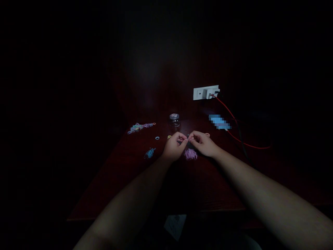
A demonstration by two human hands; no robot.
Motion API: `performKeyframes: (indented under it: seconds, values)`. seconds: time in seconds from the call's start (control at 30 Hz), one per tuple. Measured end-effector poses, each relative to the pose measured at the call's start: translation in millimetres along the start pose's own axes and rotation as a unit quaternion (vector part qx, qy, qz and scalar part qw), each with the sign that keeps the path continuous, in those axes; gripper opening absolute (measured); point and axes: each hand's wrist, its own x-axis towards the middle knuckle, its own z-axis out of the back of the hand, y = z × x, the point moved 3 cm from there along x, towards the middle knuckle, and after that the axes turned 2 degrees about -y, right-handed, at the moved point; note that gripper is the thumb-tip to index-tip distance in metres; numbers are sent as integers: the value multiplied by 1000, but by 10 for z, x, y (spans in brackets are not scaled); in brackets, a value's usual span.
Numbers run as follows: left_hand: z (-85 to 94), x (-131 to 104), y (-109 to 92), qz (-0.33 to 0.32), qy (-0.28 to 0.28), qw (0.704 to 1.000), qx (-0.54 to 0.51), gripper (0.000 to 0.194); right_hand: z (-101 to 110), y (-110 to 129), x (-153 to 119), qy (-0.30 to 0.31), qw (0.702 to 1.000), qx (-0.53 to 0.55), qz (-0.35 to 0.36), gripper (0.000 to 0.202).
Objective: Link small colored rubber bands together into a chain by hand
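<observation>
Above a dark red table (125, 177), my left hand (176, 146) and my right hand (204, 143) meet fingertip to fingertip. Both are closed in a pinch; whatever lies between the tips is too small and dim to name. Just below them is a bundle of pink-purple elastic bands (190, 154). A yellow band (169, 136) shows partly behind my left hand, and an orange band (207, 134) peeks out behind my right. Further left lie a bundle of blue elastic bands (150, 153) and a single light-blue band (157, 138).
A mixed pile of coloured bands (139, 127) lies at the back left. Behind my hands stands a clear lidded jar (174, 119). A wall socket (199, 93) holds a plug with a red cable (229, 110), which runs to a blurred blue device (219, 121). Surroundings are very dark.
</observation>
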Motion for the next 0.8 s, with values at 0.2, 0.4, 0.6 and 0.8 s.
performKeyframes:
  seconds: [0.2,0.4,0.6,0.8]
  values:
    - [-10,1,29,0,3,1000,-1,9,7,4,1,-4,1000,-10,13,14]
    - [-10,4,31,8,6,1000,6,8,20,13,0,-19,1000,-20,15,10]
    - [0,-2,6,18,9,1000,11,8,48,71,-9,-48,998,-45,20,7]
    - [-17,-4,20,25,27,999,2,8,41,94,-7,-56,997,-43,18,6]
